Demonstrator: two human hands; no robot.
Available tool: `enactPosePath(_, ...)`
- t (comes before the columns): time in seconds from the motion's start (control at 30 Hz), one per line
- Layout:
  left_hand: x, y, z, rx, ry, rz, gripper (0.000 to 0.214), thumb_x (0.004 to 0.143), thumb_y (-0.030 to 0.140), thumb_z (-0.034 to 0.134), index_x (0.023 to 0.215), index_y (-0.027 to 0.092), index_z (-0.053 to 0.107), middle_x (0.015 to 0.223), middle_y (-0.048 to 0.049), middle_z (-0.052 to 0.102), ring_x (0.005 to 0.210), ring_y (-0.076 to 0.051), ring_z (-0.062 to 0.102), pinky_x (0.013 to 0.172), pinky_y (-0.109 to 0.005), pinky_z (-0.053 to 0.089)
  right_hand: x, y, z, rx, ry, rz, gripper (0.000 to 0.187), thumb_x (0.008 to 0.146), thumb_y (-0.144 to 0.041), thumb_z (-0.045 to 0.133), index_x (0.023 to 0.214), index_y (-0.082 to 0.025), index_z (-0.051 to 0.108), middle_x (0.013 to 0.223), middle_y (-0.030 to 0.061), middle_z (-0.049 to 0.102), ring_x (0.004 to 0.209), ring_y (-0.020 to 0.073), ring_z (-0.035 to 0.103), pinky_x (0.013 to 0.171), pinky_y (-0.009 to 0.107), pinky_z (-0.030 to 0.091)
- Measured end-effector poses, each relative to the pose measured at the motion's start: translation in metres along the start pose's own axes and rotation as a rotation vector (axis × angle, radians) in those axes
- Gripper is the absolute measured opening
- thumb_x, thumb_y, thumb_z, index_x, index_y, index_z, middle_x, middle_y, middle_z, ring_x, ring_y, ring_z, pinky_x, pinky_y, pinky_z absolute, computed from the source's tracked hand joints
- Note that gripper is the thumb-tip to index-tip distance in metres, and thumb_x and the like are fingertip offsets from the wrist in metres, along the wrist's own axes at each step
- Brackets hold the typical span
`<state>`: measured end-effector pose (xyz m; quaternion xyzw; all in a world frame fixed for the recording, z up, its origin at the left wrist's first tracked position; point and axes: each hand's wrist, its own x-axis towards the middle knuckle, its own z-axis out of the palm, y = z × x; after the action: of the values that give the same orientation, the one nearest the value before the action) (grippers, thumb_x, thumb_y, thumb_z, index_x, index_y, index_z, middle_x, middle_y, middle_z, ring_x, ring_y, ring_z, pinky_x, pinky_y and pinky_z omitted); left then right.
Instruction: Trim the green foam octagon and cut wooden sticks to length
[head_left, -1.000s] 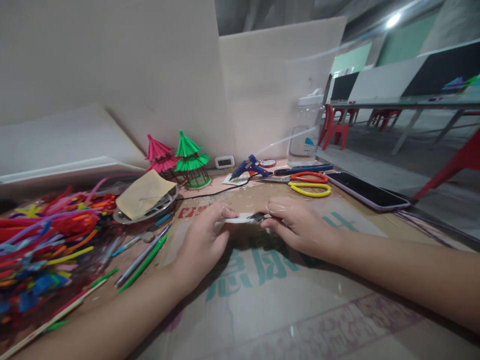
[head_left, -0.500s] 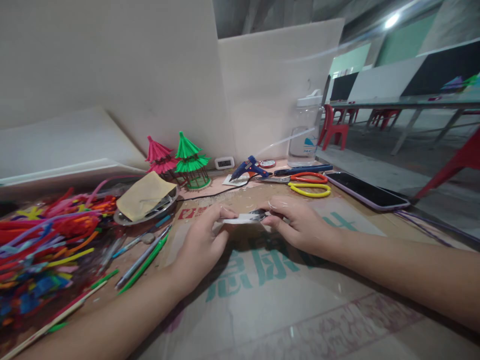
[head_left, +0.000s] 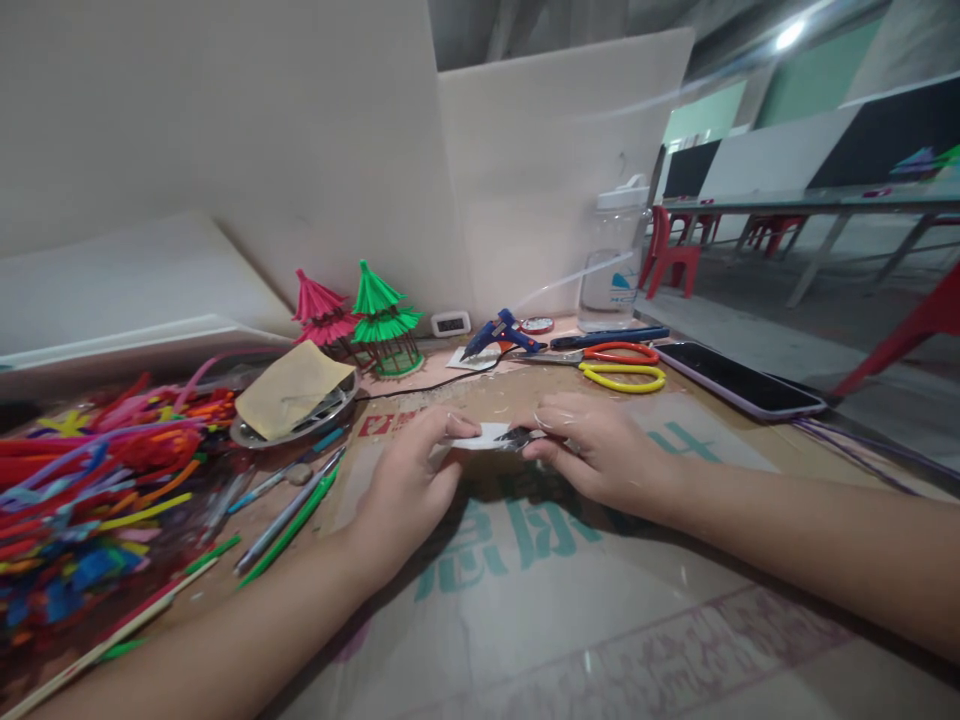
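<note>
In the head view my left hand pinches the left end of a small flat white piece, which looks like paper or card. My right hand is closed at the opposite side, its fingertips on a dark, thin part at the piece's right end. I cannot make out whether that dark part belongs to the white piece or is a separate thing. Both hands are raised slightly above a cardboard sheet with green and red printing.
Behind the hands lie a blue glue gun, scissors with red and yellow handles, and a phone. A water bottle stands at the back. Pink and green pagoda models, a metal dish and colourful pipe cleaners are leftward.
The white piece has tilted, so more of its flat face and the dark part show. Both hands stay nearly in place; the whole view has shifted slightly.
</note>
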<state>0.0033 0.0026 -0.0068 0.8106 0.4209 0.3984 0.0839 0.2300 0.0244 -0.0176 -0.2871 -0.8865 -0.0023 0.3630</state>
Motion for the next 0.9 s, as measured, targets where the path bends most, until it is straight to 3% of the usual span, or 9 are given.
enactPosePath(0.33,-0.0005,-0.0027,0.0011,-0.023,-0.007,0.007,0.025,0.078,0.002,0.05,0.091,0.02,0.06,0.096,-0.0033,0.067,0.093,-0.017,0.063,0.083,-0.031,0.05,0.0006,0.0017,0.0003,-0.009,-0.004,-0.017,0.03,0.098,-0.034,0.045,0.098,-0.015,0.068,0.074,0.0056,0.063,0.071,0.0179,0.055,0.063,0.029,0.038)
enactPosePath(0.57,-0.0006,-0.0011,0.0008,-0.001,0.008,-0.028,0.027,0.076,0.0,0.049,0.092,0.019,0.059,0.098,-0.0032,0.067,0.094,-0.017,0.063,0.085,-0.031,0.049,-0.0004,0.0055,0.0011,0.083,0.059,0.111,0.025,0.096,-0.031,0.048,0.106,-0.014,0.065,0.082,0.0064,0.064,0.077,0.0191,0.058,0.071,0.031,0.044)
enactPosePath(0.9,0.0008,-0.0016,0.0013,-0.002,0.03,-0.044,0.022,0.077,0.004,0.049,0.089,0.018,0.059,0.098,-0.0049,0.067,0.095,-0.02,0.063,0.087,-0.036,0.05,0.0004,0.0042,-0.0011,0.03,-0.001,0.028,0.026,0.096,-0.03,0.048,0.103,-0.012,0.066,0.076,0.0054,0.061,0.072,0.018,0.055,0.067,0.029,0.041)
